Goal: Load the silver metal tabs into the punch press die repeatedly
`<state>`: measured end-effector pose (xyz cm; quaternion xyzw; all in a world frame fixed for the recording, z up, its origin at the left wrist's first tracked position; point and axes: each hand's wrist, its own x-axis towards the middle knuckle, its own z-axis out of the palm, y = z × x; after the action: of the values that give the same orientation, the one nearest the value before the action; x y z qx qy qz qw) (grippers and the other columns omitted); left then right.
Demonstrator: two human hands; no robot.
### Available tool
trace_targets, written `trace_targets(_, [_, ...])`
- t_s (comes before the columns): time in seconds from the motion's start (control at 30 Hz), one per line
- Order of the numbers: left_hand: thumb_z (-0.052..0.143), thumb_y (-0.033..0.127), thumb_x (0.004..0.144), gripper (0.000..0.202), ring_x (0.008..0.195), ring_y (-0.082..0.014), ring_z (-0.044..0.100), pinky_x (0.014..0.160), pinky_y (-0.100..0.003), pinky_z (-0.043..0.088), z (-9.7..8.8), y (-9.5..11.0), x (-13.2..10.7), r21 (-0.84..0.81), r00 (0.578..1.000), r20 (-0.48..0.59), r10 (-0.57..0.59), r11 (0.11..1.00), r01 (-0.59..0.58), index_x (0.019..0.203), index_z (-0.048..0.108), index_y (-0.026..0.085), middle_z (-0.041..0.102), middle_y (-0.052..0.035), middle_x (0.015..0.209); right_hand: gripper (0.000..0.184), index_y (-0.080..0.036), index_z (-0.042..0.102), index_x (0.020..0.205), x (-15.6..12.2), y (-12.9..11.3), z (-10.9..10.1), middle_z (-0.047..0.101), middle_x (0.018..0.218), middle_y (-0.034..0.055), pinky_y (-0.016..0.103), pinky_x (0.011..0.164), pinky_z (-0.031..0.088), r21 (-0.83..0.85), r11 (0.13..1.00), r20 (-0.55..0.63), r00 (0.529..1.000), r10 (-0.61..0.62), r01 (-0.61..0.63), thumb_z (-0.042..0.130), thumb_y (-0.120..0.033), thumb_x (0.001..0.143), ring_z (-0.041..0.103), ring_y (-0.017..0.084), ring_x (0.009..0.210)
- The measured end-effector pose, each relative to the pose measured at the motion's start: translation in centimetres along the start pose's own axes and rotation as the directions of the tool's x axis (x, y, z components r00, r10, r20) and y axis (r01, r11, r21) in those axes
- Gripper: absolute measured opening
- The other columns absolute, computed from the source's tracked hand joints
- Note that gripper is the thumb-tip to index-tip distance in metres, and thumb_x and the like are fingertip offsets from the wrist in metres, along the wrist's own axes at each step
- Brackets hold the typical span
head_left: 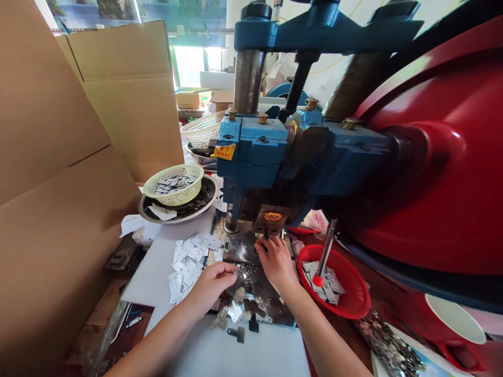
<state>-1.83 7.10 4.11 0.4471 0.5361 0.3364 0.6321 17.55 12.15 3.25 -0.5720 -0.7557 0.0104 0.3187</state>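
My right hand [278, 262] reaches under the head of a blue press [253, 152], its fingers curled together at the die [272, 217]. Whatever they hold there is hidden. Over the front of the press's metal base [241, 251], my left hand [216, 283] has thumb and fingertips pinched together; anything between them is too small to make out. Tiny metal scraps [245, 269] lie between my hands. Several small T-shaped metal pieces [237, 334] are scattered just in front. Flat grey metal plates [192, 262] form a loose pile left of the base.
A red bowl [353, 309] of metal plates stands at right, with a metal lever [328, 246] angled over it. The large red flywheel [444, 157] fills the right side. A pale basket [173, 196] rests on a steel basin [210, 196]. Cardboard [129, 99] walls the left.
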Motion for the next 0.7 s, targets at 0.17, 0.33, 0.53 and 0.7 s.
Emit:
trace_targets(0.17, [0.057, 0.022, 0.068, 0.013, 0.071, -0.0150, 0.060, 0.067, -0.027, 0.045, -0.3, -0.2, -0.3, -0.108, 0.999, 0.048, -0.023, 0.994, 0.028, 0.080, 0.062, 0.017, 0.067, -0.0023, 0.083, 0.029, -0.023, 0.070, 0.087, 0.2, 0.6, 0.4, 0.063, 0.090, 0.0079, 0.038, 0.084, 0.040, -0.115, 0.992, -0.028, 0.998, -0.058, 0.055, 0.044, -0.036, 0.091, 0.052, 0.024, 0.095])
trace_targets(0.33, [0.049, 0.015, 0.065, 0.007, 0.100, -0.0199, 0.058, 0.084, -0.031, 0.043, -0.3, -0.4, -0.1, -0.191, 0.999, 0.021, 0.047, 0.981, -0.042, 0.065, 0.056, 0.017, 0.066, -0.0048, 0.103, 0.034, -0.025, 0.062, 0.115, -1.8, 1.1, -0.2, 0.060, 0.114, 0.0081, 0.045, 0.095, 0.038, -0.109, 0.984, -0.005, 0.990, -0.139, 0.137, 0.048, -0.040, 0.089, 0.044, 0.027, 0.117])
trace_targets(0.53, [0.045, 0.011, 0.061, 0.013, 0.112, -0.0231, 0.051, 0.085, -0.033, 0.043, 0.0, -0.1, 0.0, -0.105, 0.993, 0.022, 0.115, 0.988, -0.112, 0.062, 0.056, 0.017, 0.056, -0.0016, 0.125, 0.029, -0.024, 0.061, 0.111, -3.6, 0.1, -0.9, 0.064, 0.105, 0.0067, 0.041, 0.089, 0.045, 0.108, 0.994, -0.005, 1.000, -0.030, 0.030, 0.040, -0.031, 0.092, 0.055, 0.022, 0.101])
trace_targets(0.7, [0.046, 0.010, 0.060, 0.013, 0.117, -0.0242, 0.047, 0.088, -0.035, 0.040, 0.6, 0.0, 0.2, -0.162, 0.988, 0.035, 0.149, 0.977, -0.142, 0.062, 0.057, 0.018, 0.057, -0.0014, 0.123, 0.030, -0.022, 0.064, 0.108, -2.7, 0.0, -0.8, 0.063, 0.105, 0.0080, 0.043, 0.088, 0.043, 0.014, 1.000, -0.056, 0.998, 0.003, -0.002, 0.040, -0.032, 0.092, 0.054, 0.023, 0.099])
